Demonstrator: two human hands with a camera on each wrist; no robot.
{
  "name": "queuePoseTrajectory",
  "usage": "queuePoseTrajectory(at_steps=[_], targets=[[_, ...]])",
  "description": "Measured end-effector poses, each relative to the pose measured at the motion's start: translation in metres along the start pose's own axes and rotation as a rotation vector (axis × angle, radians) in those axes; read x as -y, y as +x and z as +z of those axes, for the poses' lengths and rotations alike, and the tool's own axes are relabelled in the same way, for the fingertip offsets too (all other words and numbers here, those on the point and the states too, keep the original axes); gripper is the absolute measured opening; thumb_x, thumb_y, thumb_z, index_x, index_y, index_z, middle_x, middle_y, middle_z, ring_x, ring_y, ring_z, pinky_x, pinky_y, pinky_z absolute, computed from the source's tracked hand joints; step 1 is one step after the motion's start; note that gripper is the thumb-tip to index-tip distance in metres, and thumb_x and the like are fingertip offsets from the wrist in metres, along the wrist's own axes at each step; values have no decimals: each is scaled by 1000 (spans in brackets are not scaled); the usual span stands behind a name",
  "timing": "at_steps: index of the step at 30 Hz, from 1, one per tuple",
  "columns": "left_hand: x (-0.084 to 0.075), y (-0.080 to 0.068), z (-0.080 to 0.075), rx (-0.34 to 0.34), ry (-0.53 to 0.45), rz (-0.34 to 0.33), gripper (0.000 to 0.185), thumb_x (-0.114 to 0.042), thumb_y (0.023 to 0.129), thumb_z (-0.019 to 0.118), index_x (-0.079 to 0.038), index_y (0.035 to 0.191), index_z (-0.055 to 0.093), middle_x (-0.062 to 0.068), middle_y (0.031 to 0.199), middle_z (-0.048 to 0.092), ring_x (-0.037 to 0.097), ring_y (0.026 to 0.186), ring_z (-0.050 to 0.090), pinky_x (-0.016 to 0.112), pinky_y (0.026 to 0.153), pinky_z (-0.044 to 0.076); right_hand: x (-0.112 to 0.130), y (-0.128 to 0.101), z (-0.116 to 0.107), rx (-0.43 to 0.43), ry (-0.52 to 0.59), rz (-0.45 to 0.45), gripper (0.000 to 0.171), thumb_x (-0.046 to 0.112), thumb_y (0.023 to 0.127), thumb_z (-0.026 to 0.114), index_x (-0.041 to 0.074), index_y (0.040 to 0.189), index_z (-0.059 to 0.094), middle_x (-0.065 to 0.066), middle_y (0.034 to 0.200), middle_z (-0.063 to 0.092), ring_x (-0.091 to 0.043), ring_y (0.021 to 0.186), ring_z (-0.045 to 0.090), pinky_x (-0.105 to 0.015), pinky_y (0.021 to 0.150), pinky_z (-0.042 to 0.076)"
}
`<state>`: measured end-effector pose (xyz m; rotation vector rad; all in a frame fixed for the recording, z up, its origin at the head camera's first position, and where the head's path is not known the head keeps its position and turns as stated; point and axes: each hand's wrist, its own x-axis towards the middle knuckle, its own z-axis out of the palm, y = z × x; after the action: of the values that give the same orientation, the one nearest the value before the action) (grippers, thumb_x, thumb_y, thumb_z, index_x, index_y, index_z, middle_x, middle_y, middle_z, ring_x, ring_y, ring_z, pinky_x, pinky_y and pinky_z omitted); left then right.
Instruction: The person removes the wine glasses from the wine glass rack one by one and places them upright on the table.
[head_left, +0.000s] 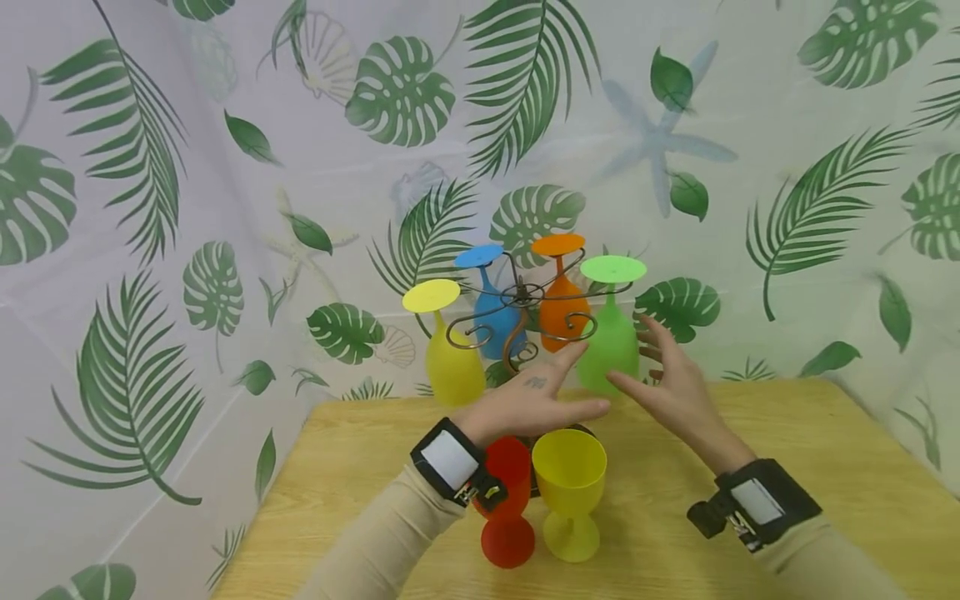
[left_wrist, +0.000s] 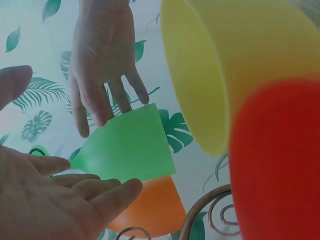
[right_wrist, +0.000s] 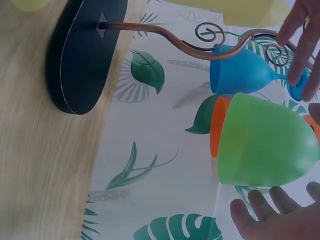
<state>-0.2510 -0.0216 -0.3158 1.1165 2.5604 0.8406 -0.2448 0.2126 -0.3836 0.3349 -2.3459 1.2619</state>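
Four goblets hang upside down on the wire rack (head_left: 517, 321), and two more, a red goblet (head_left: 507, 500) and a yellow goblet (head_left: 570, 492), stand upright on the desk (head_left: 825, 467), so the racking looks about two-thirds done. Both hands, left hand (head_left: 525, 404) and right hand (head_left: 675, 387), are spread open on either side of the hanging green goblet (head_left: 611, 333), seemingly not quite touching it. Its long axis is vertical, foot up, mouth down.

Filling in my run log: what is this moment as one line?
left hand: open, beside green goblet | right hand: open, other side | goblet: hanging inverted on wire rack | red goblet, yellow goblet: upright on table
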Motion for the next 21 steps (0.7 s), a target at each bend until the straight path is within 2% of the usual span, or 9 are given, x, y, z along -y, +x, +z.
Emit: queuePoseTrajectory(at_steps=[4,10,14,17,19,21], targets=[[0,8,2,-23,-13,-70,90,-61,97,56,-25,166,11,6,168,28,27,149,38,50,120,35,-1,5,6,-19,6,-6,90,23,92,77,5,161,23,-28,157,37,-53,135,45,-70,101,45],[2,18,6,-22,-46,-116,90,-66,97,51,-30,166,6,5,171,16,31,155,24,55,123,27,-4,8,11,-63,-2,-3,87,21,91,77,1,159,26,-30,154,39,-57,129,49,-69,98,47],[5,25,10,-22,-70,-91,88,-64,99,51,-31,166,4,3,171,15,31,156,21,56,123,27,-6,9,15,-59,-3,-22,85,20,92,75,0,159,27,-32,152,40,-56,126,52,-67,96,51],[6,28,12,-34,-74,-60,85,-61,100,50,-32,166,4,1,171,17,30,154,26,56,121,30,-7,8,18,-63,-5,-46,83,20,93,74,1,159,27,-34,150,41,-54,124,54,-65,93,53],[7,31,14,-56,-63,-42,82,-59,101,50,-32,166,7,0,170,20,28,150,36,53,120,34,-7,9,19,-72,0,-56,82,20,93,74,3,159,28,-33,147,44,-53,121,57,-64,92,54],[6,32,16,-71,-39,-42,81,-59,102,49,-31,166,9,-1,170,21,28,148,40,52,119,35,-7,9,20,-81,6,-64,80,19,93,74,4,159,30,-33,143,46,-52,118,58,-64,90,55]])
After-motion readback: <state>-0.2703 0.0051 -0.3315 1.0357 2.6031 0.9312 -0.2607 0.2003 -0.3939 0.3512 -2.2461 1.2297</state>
